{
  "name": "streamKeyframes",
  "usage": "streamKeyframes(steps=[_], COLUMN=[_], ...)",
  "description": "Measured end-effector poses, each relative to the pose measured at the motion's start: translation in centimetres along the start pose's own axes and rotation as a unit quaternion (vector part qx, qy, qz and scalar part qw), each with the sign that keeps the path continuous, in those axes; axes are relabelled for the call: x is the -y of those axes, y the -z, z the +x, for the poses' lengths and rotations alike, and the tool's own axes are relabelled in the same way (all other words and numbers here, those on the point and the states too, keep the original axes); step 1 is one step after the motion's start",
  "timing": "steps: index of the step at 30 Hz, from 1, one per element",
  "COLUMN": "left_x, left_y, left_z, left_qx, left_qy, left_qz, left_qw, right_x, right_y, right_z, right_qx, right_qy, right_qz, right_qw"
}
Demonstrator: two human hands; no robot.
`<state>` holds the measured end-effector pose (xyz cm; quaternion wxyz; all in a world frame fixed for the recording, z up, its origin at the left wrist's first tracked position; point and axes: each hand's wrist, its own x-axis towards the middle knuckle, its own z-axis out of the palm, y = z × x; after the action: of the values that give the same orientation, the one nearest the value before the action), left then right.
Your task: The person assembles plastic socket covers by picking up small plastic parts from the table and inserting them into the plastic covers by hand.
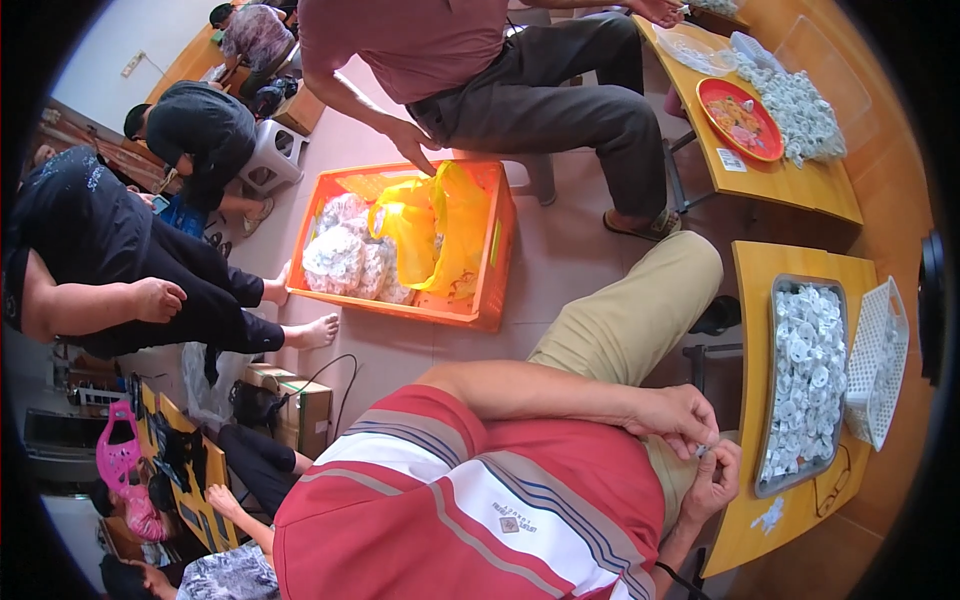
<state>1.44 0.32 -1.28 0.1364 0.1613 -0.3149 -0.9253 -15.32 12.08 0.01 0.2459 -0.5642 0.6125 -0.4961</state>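
Observation:
My left hand point(685, 418) and my right hand point(712, 480) meet in front of my lap, beside the table edge. Both are closed, fingertips pinched together around a small pale piece point(701, 451). Fingers cover most of it, so its exact kind cannot be made out. Nearest to them on the yellow wooden table point(745, 545) stands a grey metal tray point(769, 440) heaped with small white plastic parts point(808, 380). A few loose white pieces point(768, 515) lie by the tray's near end.
A white perforated basket point(875, 365) leans beyond the tray, near eyeglasses point(832, 490). An orange crate point(490, 270) with filled bags and a yellow bag point(415, 230) sits on the floor. A second table point(800, 190) bears a red plate point(712, 98) and white parts. Several people sit around.

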Motion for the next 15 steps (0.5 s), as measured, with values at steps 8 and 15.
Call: streamKeyframes(steps=[8, 15], left_x=[-0.10, -0.26], left_y=[-0.06, -0.03], left_z=[-0.01, -0.06], left_qx=[0.008, 0.006], left_qy=[-0.004, -0.002], left_qz=[0.001, -0.005], left_qw=[1.000, 1.000], right_x=[-0.52, -0.55], right_y=[0.14, 0.12], right_z=[-0.40, -0.34], right_qx=[0.000, -0.002], right_qy=[0.005, -0.007], right_qz=[0.008, 0.016], right_qw=[1.000, 1.000])
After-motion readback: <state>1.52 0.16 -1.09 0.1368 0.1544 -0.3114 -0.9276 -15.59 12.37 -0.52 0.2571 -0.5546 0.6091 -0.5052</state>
